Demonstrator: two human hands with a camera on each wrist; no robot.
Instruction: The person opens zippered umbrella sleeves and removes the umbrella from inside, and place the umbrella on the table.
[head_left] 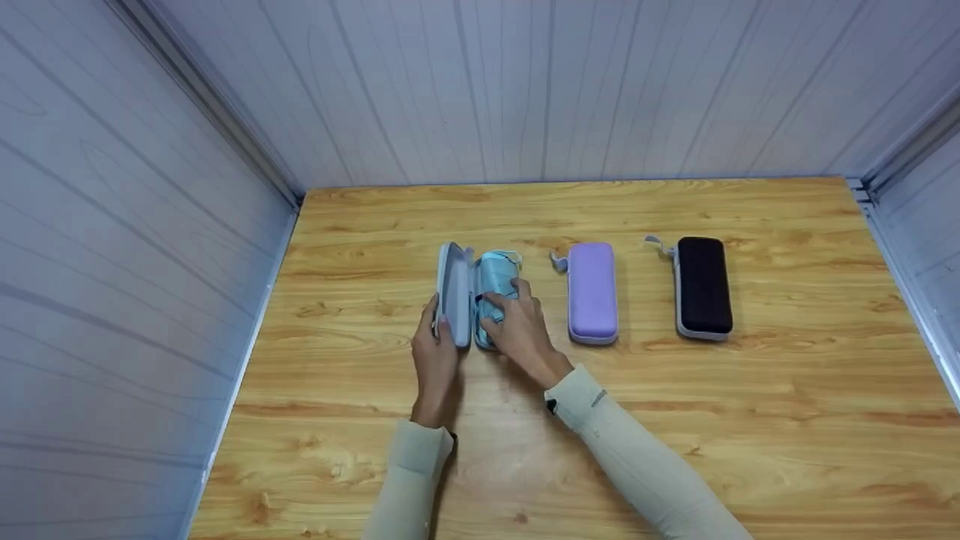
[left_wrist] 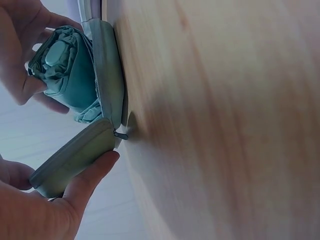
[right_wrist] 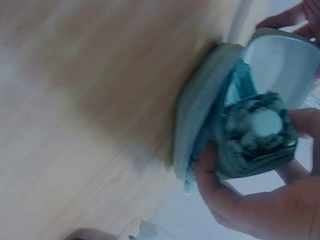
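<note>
A light teal zip case (head_left: 455, 300) stands unzipped on the wooden table, its lid raised on the left side. My left hand (head_left: 435, 360) holds that lid, thumb on one side and fingers on the other. In the other half sits a folded teal compact umbrella (head_left: 496, 279), its fabric bunched round a pale round handle end. My right hand (head_left: 523, 328) grips the umbrella from above, thumb and fingers on opposite sides. In the left wrist view, the umbrella (left_wrist: 72, 75) bulges above the case's zipped rim, and a small zipper pull (left_wrist: 121, 135) hangs near the lid.
To the right lies a closed purple case (head_left: 592, 292) with a grey strap loop at its upper left. Farther right is a closed black case (head_left: 703, 286) with a similar strap. White panel walls (head_left: 510, 90) border the wooden table (head_left: 540, 465) at the back and sides.
</note>
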